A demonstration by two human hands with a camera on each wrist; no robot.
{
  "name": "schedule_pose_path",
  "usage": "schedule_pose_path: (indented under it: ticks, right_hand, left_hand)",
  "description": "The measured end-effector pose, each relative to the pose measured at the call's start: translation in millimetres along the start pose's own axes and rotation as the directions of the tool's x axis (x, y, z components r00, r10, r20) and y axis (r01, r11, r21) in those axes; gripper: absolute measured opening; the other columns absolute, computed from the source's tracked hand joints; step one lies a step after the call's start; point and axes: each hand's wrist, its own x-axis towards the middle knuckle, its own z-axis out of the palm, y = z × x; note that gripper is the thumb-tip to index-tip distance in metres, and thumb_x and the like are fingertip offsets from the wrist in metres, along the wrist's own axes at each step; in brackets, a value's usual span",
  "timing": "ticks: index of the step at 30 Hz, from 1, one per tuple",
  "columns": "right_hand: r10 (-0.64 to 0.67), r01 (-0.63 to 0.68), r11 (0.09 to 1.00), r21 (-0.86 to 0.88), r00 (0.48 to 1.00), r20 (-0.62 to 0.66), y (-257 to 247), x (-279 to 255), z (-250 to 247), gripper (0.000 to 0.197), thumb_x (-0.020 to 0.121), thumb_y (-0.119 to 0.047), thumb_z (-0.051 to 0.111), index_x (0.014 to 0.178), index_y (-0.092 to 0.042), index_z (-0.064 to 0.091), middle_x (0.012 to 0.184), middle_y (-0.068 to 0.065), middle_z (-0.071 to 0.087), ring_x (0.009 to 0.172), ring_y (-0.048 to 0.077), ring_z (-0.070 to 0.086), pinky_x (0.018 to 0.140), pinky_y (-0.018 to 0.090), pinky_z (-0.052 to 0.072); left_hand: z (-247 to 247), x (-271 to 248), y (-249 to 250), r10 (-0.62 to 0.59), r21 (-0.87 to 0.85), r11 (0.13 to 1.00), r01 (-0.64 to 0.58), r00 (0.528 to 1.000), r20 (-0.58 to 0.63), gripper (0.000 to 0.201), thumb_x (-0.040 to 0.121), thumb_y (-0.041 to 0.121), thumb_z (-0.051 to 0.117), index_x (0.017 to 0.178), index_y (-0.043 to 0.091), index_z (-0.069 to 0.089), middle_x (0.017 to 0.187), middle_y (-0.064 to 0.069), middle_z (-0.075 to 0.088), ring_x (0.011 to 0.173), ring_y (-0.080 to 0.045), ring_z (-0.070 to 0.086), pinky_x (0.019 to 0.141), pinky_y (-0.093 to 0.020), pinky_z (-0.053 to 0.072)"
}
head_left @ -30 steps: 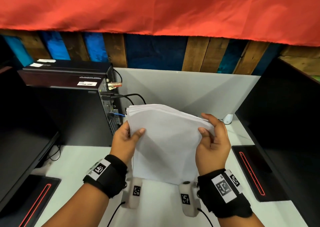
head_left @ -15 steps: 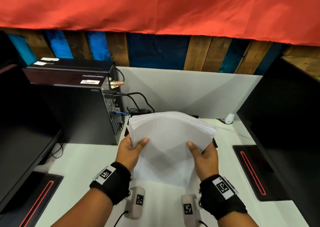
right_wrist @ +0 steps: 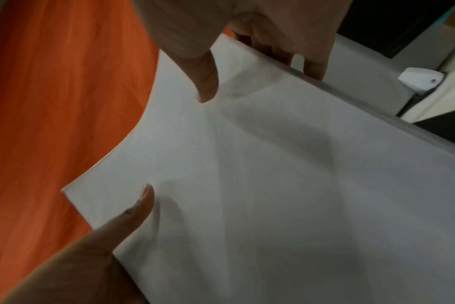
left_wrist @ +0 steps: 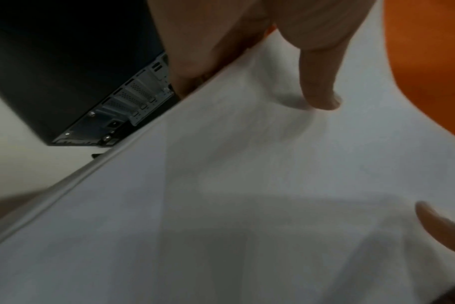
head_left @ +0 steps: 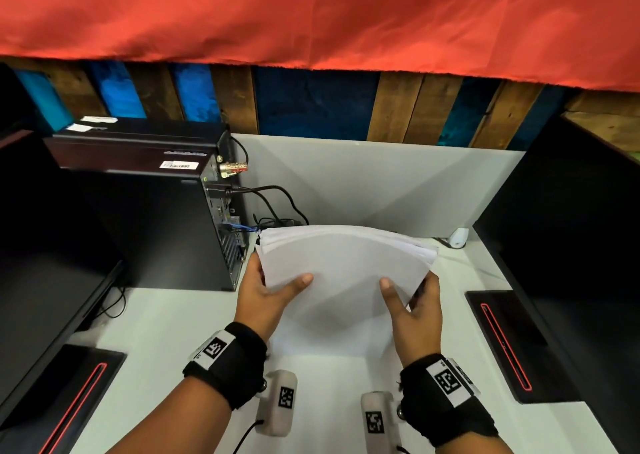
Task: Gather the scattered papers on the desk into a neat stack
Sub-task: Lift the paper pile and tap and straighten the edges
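Paper stack [head_left: 343, 273] is being held above the white desk [head_left: 166, 322] at centre frame, gripped on both sides. Left hand [head_left: 265, 297] is being clamped on the stack's 9 o'clock edge, thumb laid across the top sheet, fingers tucked behind. Right hand [head_left: 414, 309] is being clamped on the 3 o'clock edge the same way: thumb on top, fingers curled under, as is being shown in the right wrist view [right_wrist: 260, 185]. In the left wrist view the top sheet [left_wrist: 247, 195] is being pressed by the left thumb, and layered sheet edges are being seen along the stack's near side. Stack is being tilted, far edge raised, sheets slightly fanned at the 1 o'clock corner. Bottom edge is being hidden against the white surface; whether it is touching the desk cannot be told.

Black PC tower [head_left: 156, 225] is being seen at 10 o'clock, just beside the stack, cables running from its rear. Dark monitors are being seen at 9 o'clock [head_left: 45, 263] and 3 o'clock [head_left: 571, 245]. Small white object [head_left: 458, 237] is being seen at 2 o'clock by the partition. Red cloth [head_left: 311, 13] is being hung across 12 o'clock.
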Motion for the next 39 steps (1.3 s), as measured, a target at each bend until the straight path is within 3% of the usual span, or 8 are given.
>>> schedule_pose_path:
  ticks: [7,11,14,19,23,30,34,39]
  right_hand:
    - [-0.003,0.0,0.991,0.134,1.0,0.019,1.3,-9.0,-3.2,0.067,0.076,-0.03,0.077,0.134,-0.024,0.043,0.124,-0.005,0.062,0.114,0.01,0.06,0.095,0.03,0.048]
    - [0.027,-0.032,0.981,0.19,0.999,0.03,3.2,-10.9,-5.6,0.096,0.052,-0.058,0.08,0.134,-0.025,0.043,0.12,-0.005,0.064,0.108,0.008,0.063,0.092,0.028,0.053]
    - [0.024,-0.041,0.983,0.179,0.995,0.096,2.2,-8.6,-7.3,0.094,0.051,-0.046,0.079,0.135,-0.022,0.043,0.118,-0.007,0.064,0.103,0.003,0.064,0.081,0.017,0.054]
    - [0.072,-0.086,0.978,0.187,0.994,0.082,4.0,-0.6,-11.6,0.102,0.039,-0.056,0.088,0.126,-0.015,0.054,0.112,0.004,0.07,0.102,0.017,0.068,0.087,0.033,0.056]
    - [0.096,-0.108,0.986,0.13,0.991,0.096,5.8,0.2,-9.1,0.066,0.059,-0.025,0.089,0.118,-0.018,0.062,0.106,0.0,0.072,0.095,0.011,0.07,0.078,0.026,0.058]
    - [0.13,-0.131,0.978,0.16,0.991,0.012,5.2,9.2,-9.9,0.024,0.078,-0.005,0.073,0.095,-0.02,0.069,0.087,-0.009,0.072,0.072,-0.002,0.069,0.058,0.007,0.05]
    - [0.136,-0.135,0.978,0.156,0.991,0.002,7.8,15.4,-8.4,0.022,0.078,-0.007,0.073,0.095,-0.02,0.069,0.091,-0.004,0.073,0.073,0.002,0.07,0.059,0.009,0.051]
    - [0.128,-0.128,0.983,0.134,0.992,0.008,7.1,18.4,-9.1,0.028,0.078,-0.007,0.074,0.103,-0.016,0.069,0.092,-0.005,0.072,0.071,-0.003,0.069,0.06,0.008,0.052]
  left_hand:
    - [2.4,-8.5,-4.3,-0.03,-0.051,0.998,0.035,0.995,0.094,0.048,0.059,-0.007,0.08,0.101,0.014,0.068,0.096,-0.001,0.076,0.091,-0.018,0.071,0.071,-0.022,0.056]
    - [-1.9,-7.0,0.7,-0.03,-0.071,0.997,0.044,0.983,0.179,0.066,0.04,0.024,0.093,0.1,0.018,0.067,0.098,-0.003,0.075,0.092,-0.018,0.072,0.072,-0.021,0.056]
    - [-2.8,-6.1,3.7,-0.057,-0.063,0.995,0.071,0.98,0.191,0.083,0.029,0.036,0.095,0.105,0.019,0.066,0.104,-0.005,0.074,0.096,-0.018,0.071,0.077,-0.026,0.057]
    - [-3.2,-4.7,8.9,-0.039,-0.066,0.996,0.053,0.977,0.208,0.076,0.042,0.019,0.093,0.111,0.008,0.063,0.102,-0.007,0.074,0.097,-0.021,0.07,0.073,-0.021,0.055]
    - [11.6,-13.7,10.2,0.014,-0.033,0.999,-0.008,0.983,0.185,0.067,0.055,0.003,0.087,0.114,0.017,0.06,0.107,-0.001,0.073,0.1,-0.014,0.069,0.075,-0.021,0.055]
    - [11.3,-20.4,15.7,0.159,-0.184,0.971,-0.155,0.987,0.007,0.074,0.071,0.06,0.068,0.117,0.007,0.045,0.104,-0.001,0.062,0.092,-0.009,0.062,0.08,-0.021,0.053]
    - [4.4,-20.3,13.4,0.187,-0.141,0.971,-0.192,0.981,-0.044,0.02,0.093,0.029,0.049,0.104,0.012,0.05,0.092,-0.007,0.054,0.075,-0.012,0.051,0.068,-0.024,0.044]
    - [-1.3,-15.2,16.4,0.234,-0.013,0.972,-0.234,0.972,-0.037,0.007,0.091,0.021,0.046,0.094,0.019,0.052,0.087,-0.007,0.054,0.074,-0.013,0.049,0.068,-0.025,0.043]
